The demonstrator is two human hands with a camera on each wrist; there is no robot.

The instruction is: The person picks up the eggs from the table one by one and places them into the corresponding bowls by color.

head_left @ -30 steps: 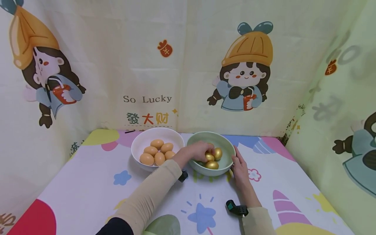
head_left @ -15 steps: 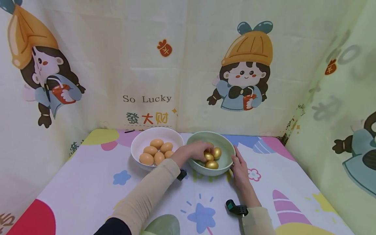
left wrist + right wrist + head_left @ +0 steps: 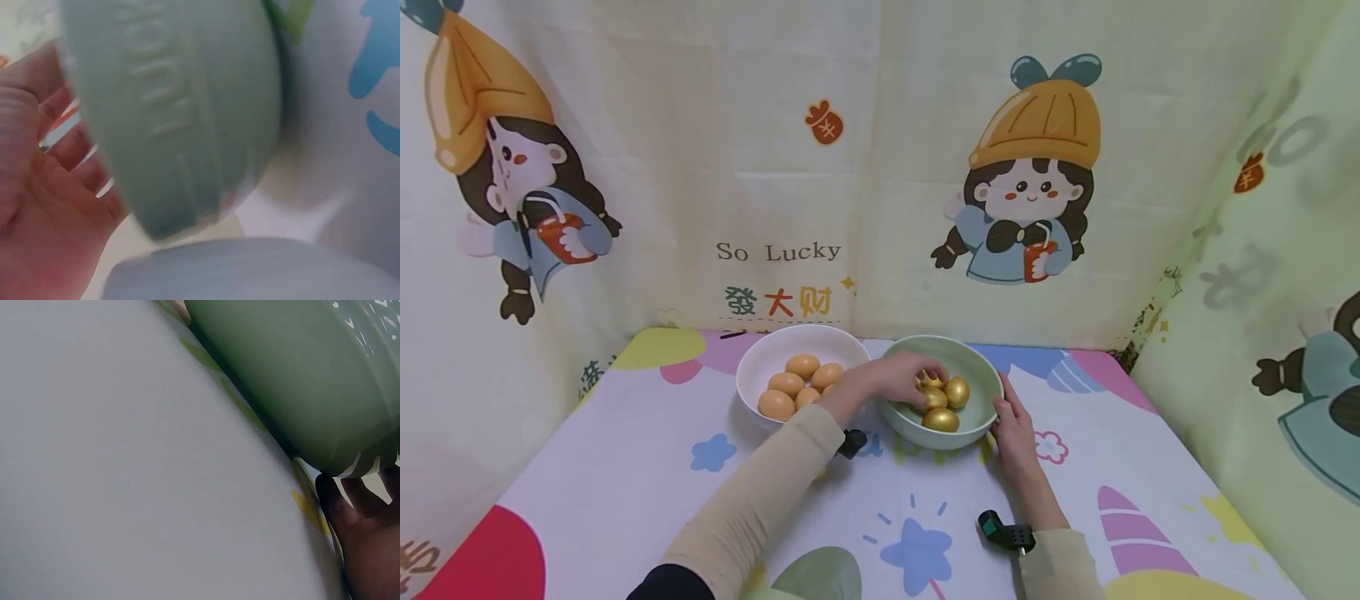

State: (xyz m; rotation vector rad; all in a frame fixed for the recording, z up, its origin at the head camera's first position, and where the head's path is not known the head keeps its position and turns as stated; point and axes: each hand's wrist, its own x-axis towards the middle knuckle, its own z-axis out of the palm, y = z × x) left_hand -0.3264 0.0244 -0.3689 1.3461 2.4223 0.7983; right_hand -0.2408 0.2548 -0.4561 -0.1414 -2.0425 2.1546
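A green bowl [image 3: 940, 435] holds several golden eggs [image 3: 941, 419]. My left hand [image 3: 898, 377] reaches over the bowl's left rim, its fingers and thumb around a golden egg near the back; the fingertips partly cover it. In the left wrist view that hand's palm [image 3: 53, 206] shows beside the green wall, and its fingertips are hidden. My right hand [image 3: 1015, 433] holds the green bowl's right side. The right wrist view has these fingers [image 3: 340, 503] against the outer wall.
A white bowl [image 3: 752, 398] with several brown eggs [image 3: 786, 383] stands close to the green bowl's left, partly behind my left forearm. A patterned cloth [image 3: 625, 467] covers the table; a printed curtain [image 3: 760, 167] rises behind it.
My left wrist has drawn slightly left, and the fingers have risen a little, showing more of the golden egg between them. My right hand and the bowls have stayed in place.
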